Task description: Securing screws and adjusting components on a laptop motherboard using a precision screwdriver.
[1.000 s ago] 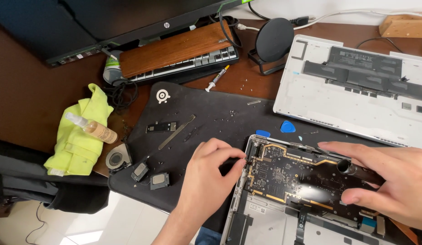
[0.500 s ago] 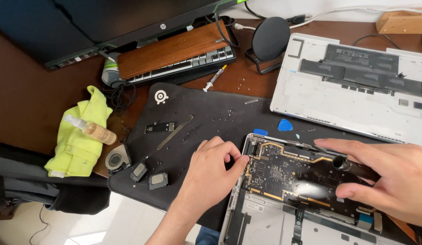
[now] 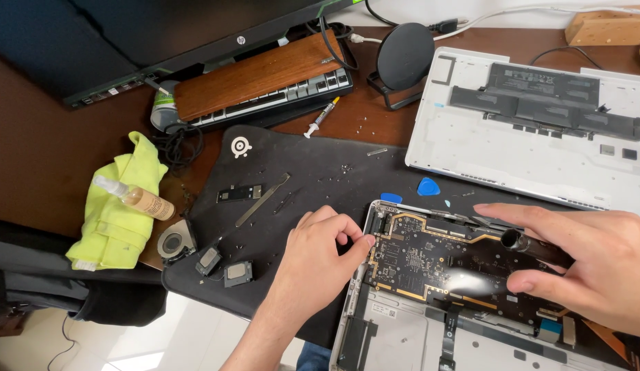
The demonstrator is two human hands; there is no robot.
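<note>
An opened silver laptop shell (image 3: 395, 336) lies at the lower right with a black logic board (image 3: 430, 264) in it. My left hand (image 3: 320, 257) rests on the black mat (image 3: 320, 172), thumb and forefinger pinched at the board's left edge. My right hand (image 3: 588, 268) hovers over the board's right side and grips a black cylindrical tool (image 3: 533, 249) that points left. A bright spot of light sits on the board below the tool.
Two blue picks (image 3: 427, 186), a metal pry tool (image 3: 261, 200) and small loose parts (image 3: 224, 264) lie on the mat. A second laptop shell (image 3: 540, 148) with batteries is at the upper right. A yellow cloth (image 3: 120, 213) with a spray bottle (image 3: 136, 198), a keyboard (image 3: 265, 89), a syringe (image 3: 321, 117) and a monitor are at the left and back.
The camera has shifted slightly. Both hands stay in nearly the same place on the logic board.
</note>
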